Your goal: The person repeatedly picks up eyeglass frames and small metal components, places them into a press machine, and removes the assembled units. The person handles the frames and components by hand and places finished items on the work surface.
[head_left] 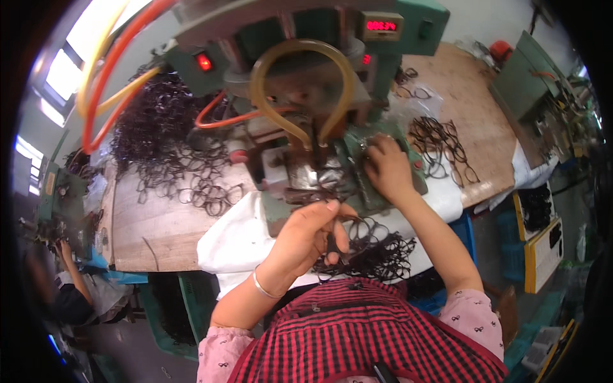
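Beside left grip point(313, 233), dark spectacle frames point(378, 254)

Green mach. point(416, 24) cut off @ top edge

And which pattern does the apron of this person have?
The apron has red and black checks, best seen in the head view.

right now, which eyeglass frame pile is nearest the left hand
The pile between the green machine and checked apron, by the left hand; the others flank the machine.
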Motion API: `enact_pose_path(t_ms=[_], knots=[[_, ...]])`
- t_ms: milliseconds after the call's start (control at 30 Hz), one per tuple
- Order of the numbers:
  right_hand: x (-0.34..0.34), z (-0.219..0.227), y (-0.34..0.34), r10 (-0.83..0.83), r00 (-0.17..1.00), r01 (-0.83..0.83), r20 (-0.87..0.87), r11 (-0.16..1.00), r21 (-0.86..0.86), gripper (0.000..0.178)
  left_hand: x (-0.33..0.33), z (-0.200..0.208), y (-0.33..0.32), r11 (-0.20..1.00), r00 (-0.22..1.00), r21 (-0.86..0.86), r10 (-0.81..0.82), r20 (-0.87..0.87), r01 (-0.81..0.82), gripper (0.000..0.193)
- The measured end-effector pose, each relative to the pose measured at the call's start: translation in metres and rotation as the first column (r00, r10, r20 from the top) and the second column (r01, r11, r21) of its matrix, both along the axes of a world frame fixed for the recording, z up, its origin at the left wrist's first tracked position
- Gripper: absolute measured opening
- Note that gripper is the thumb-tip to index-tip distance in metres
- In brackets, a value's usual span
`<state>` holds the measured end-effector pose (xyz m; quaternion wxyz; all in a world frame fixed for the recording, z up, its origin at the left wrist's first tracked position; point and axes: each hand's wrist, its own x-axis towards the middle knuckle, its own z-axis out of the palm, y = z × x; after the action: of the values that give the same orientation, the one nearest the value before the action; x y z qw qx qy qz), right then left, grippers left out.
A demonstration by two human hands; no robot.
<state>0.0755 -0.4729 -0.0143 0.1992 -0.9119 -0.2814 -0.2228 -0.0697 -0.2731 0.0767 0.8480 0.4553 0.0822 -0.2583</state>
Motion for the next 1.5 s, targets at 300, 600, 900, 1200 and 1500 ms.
enact_pose_path(t_ms=[300,600,900,1200,1500], knots=[[-0.015,-0.001,-0.024,-0.099,0.947,0.269,-0.305,0.762,0.589,0.013,-0.059,-0.038,0.126,0.454,0.524,0.27,0.662,0.535,-0.849,0.012],[0.001,0.006,0.015,0.274,0.831,0.288,-0.485,0.534,0.795,0.014,0.039,-0.083,0.233,-0.52,0.853,0.778,0.163,0.496,-0.353,0.03],[-0.07,0.019,-0.051,0.083,0.793,0.432,-0.604,0.622,0.653,0.015,0.047,-0.116,0.241,0.143,0.678,0.731,0.523,0.516,-0.667,0.024],[-0.033,0.083,0.057,0.371,0.859,0.028,-0.353,0.654,0.756,0.053,0.031,-0.081,0.151,0.427,0.499,0.271,0.628,0.597,-0.863,0.01],[-0.053,0.08,0.075,0.724,0.607,0.081,-0.328,0.354,0.932,0.059,0.023,0.054,0.072,0.471,0.149,0.071,0.131,0.98,-0.879,0.008]])
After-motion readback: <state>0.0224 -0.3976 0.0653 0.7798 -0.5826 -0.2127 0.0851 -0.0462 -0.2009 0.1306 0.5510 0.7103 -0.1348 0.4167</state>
